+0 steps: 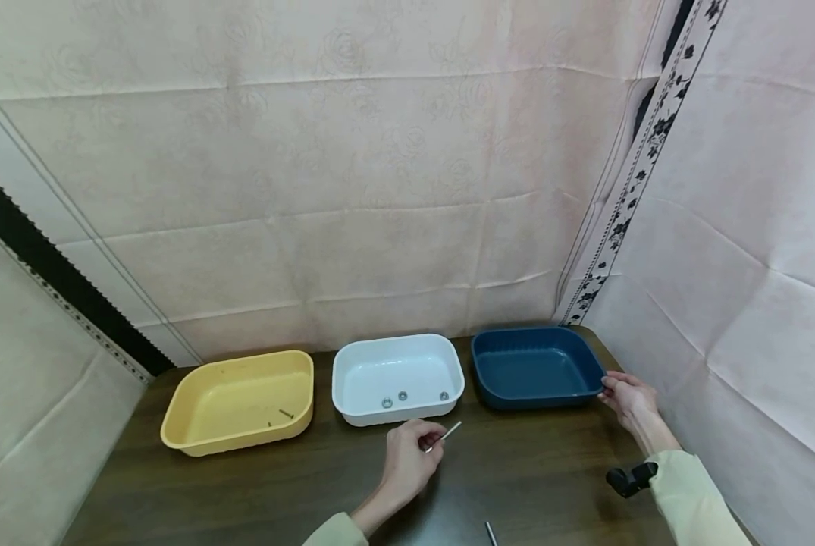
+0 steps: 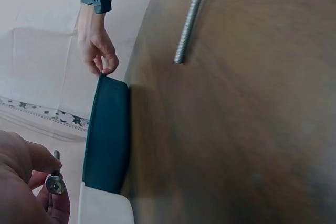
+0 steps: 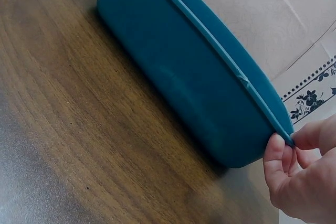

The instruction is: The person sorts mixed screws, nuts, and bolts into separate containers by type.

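My left hand (image 1: 407,457) pinches a silver bolt (image 1: 452,429) between thumb and fingers, just in front of the white tray (image 1: 399,418). In the left wrist view the round socket head of that bolt faces the camera. With thumb and fingers my right hand (image 1: 631,402) grips the rim of the dark blue tray (image 3: 173,72) at its right front corner. No contents show inside the blue tray. A second bolt (image 2: 190,22) lies on the wooden table near its front, partly cut off in the head view.
Three nuts (image 1: 402,396) lie in the white tray. To the left stands a yellow tray (image 1: 223,446) with small screws (image 1: 286,413) inside. The trays form a row along the back of the table (image 1: 257,493), against cloth hangings (image 1: 380,174) behind and at both sides.
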`<act>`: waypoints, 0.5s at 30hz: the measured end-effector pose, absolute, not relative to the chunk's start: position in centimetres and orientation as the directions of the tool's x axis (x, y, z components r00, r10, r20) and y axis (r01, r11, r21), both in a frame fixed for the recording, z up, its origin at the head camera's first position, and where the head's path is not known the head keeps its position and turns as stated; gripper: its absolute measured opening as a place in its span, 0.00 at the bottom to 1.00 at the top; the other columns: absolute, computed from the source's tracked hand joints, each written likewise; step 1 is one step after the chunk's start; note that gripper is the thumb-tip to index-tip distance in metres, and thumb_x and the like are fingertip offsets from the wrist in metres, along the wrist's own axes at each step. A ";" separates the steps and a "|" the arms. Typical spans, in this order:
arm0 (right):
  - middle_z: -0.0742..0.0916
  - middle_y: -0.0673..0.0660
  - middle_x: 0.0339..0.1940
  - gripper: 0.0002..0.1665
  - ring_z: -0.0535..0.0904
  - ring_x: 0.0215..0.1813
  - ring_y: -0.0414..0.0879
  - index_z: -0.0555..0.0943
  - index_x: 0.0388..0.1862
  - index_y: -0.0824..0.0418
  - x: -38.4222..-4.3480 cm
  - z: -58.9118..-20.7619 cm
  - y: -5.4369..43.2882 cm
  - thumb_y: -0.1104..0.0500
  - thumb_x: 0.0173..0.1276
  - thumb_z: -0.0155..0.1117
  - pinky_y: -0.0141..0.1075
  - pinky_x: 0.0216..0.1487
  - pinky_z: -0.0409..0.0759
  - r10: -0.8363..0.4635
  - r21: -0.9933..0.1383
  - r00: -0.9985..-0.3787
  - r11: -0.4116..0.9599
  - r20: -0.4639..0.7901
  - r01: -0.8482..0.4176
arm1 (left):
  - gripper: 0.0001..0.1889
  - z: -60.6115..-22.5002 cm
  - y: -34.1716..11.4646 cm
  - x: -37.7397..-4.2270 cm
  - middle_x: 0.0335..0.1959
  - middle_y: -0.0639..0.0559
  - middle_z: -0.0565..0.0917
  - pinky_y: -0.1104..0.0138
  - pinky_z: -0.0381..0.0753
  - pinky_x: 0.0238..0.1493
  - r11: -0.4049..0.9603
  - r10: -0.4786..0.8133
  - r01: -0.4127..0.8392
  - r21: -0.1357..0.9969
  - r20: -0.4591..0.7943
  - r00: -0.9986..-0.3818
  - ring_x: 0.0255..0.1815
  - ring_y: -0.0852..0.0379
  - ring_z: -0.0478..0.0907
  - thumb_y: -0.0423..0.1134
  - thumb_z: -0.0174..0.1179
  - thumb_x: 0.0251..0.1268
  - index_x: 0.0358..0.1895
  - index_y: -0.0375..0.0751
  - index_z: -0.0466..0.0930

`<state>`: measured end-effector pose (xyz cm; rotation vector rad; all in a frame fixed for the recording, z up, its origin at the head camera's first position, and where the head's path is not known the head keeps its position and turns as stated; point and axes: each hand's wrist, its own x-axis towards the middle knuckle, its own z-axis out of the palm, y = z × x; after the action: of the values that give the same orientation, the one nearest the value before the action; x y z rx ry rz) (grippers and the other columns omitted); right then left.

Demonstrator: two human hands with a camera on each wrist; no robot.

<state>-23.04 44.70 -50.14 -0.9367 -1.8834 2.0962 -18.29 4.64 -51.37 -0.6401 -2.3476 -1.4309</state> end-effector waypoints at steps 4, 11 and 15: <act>0.80 0.53 0.31 0.18 0.77 0.29 0.41 0.72 0.62 0.70 -23.1 -50.3 44.7 0.68 0.75 0.55 0.32 0.35 0.86 0.519 -0.942 -0.786 -0.183 -0.335 0.281 | 0.09 -51.0 6.0 -19.0 0.24 0.51 0.84 0.75 0.80 0.26 0.376 0.209 0.538 0.754 0.496 -0.843 0.25 0.65 0.78 0.21 0.66 0.48 0.32 0.35 0.88; 0.80 0.51 0.29 0.18 0.77 0.29 0.41 0.73 0.61 0.69 -23.1 -50.2 44.6 0.69 0.74 0.57 0.31 0.34 0.86 0.530 -0.943 -0.781 -0.193 -0.332 0.270 | 0.08 -50.3 8.1 -20.3 0.25 0.53 0.82 0.74 0.80 0.27 0.388 0.210 0.524 0.758 0.481 -0.851 0.26 0.62 0.77 0.20 0.68 0.50 0.32 0.35 0.88; 0.80 0.51 0.29 0.19 0.77 0.29 0.41 0.72 0.62 0.70 -23.0 -50.3 44.7 0.69 0.74 0.56 0.31 0.33 0.86 0.525 -0.945 -0.785 -0.192 -0.328 0.266 | 0.06 -49.6 9.3 -21.2 0.25 0.54 0.82 0.74 0.80 0.27 0.385 0.208 0.513 0.767 0.469 -0.858 0.26 0.62 0.77 0.22 0.68 0.53 0.32 0.35 0.88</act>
<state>-23.02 44.65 -50.25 -0.9340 -1.8676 2.0945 -21.25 9.25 -49.55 -0.6326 -2.3519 -1.4624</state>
